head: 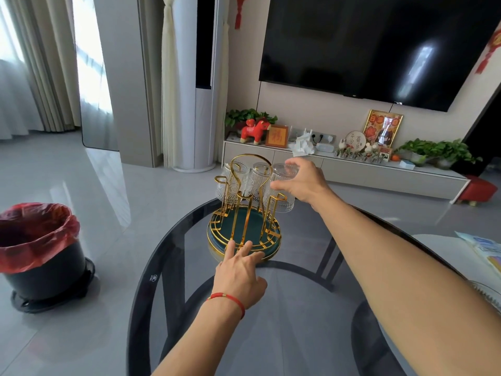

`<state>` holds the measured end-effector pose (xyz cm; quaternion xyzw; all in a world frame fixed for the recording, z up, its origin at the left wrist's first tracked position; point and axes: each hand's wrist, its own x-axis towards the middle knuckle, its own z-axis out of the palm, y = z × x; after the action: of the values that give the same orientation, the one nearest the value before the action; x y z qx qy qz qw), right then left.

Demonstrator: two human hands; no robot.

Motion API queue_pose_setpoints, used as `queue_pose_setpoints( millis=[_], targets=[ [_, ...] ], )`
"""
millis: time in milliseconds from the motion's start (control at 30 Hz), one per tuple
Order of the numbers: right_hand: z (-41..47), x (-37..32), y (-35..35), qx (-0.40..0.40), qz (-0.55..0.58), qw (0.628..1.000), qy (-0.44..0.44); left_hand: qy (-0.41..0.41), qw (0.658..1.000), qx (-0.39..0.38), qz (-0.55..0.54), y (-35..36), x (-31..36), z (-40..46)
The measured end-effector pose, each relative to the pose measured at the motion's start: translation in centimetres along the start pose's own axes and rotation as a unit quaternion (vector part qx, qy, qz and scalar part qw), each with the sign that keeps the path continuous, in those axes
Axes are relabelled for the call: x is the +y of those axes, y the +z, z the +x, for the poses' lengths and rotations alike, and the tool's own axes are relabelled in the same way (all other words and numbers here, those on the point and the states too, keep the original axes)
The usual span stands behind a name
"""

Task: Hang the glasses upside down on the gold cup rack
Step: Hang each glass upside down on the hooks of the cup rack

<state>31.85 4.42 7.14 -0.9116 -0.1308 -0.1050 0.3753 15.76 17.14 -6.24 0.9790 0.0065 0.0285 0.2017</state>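
Observation:
The gold cup rack (245,210) stands on a round green tray with a gold rim (217,240) at the far end of a dark glass table (168,267). Three clear ribbed glasses hang upside down on its far side: one at the left (226,185), one in the middle (259,180), one at the right (283,185). My right hand (303,183) grips the top of the right glass. My left hand (241,270) rests with fingers spread on the tray's near rim. The near prongs of the rack are bare.
A black bin with a red liner (38,248) stands on the floor to the left. Papers (485,251) lie at the table's right edge. Beyond the table are a low TV cabinet (352,169) with ornaments and a wall television (379,47).

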Motion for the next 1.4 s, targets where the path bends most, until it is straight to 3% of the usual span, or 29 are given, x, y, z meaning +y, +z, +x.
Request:
queue_pose_setpoints(
  millis=[300, 500, 633, 800, 967, 1167, 1267, 1333, 1400],
  targets=[
    [0.5, 0.6, 0.8, -0.101, 0.026, 0.994, 0.019, -0.005, 1.0, -0.004, 0.0, -0.1, 0.1, 0.0],
    [-0.8, 0.9, 0.9, -0.157, -0.058, 0.986, -0.019, -0.006, 1.0, -0.001, -0.002, 0.0, -0.2, 0.0],
    [-2.1, 1.8, 0.4, -0.081, -0.061, 0.992, -0.072, -0.01, 1.0, -0.003, -0.009, 0.1, -0.2, 0.2],
    [-4.3, 2.1, -0.6, -0.128, -0.127, 0.977, -0.113, -0.015, 0.999, 0.004, -0.031, 0.3, 0.2, 0.0],
    [-8.9, 3.3, -4.1, -0.104, -0.159, 0.971, -0.147, 0.009, 0.999, 0.033, -0.008, 0.8, 1.2, -1.3],
    [-17.5, 9.1, -10.6, -0.093, -0.2, 0.969, -0.108, 0.073, 0.991, 0.063, -0.088, 1.3, 5.5, -4.6],
    [-22.2, 11.3, -13.8, -0.037, -0.199, 0.976, -0.086, 0.106, 0.982, 0.037, -0.155, 2.0, 7.8, -6.5],
    [-25.3, 12.9, -16.1, 0.067, -0.208, 0.975, -0.039, 0.125, 0.979, 0.014, -0.161, 2.8, 9.1, -7.7],
    [-27.9, 14.4, -17.7, 0.187, -0.199, 0.96, 0.063, 0.139, 0.978, 0.009, -0.153, 3.5, 9.7, -8.6]
  ],
)
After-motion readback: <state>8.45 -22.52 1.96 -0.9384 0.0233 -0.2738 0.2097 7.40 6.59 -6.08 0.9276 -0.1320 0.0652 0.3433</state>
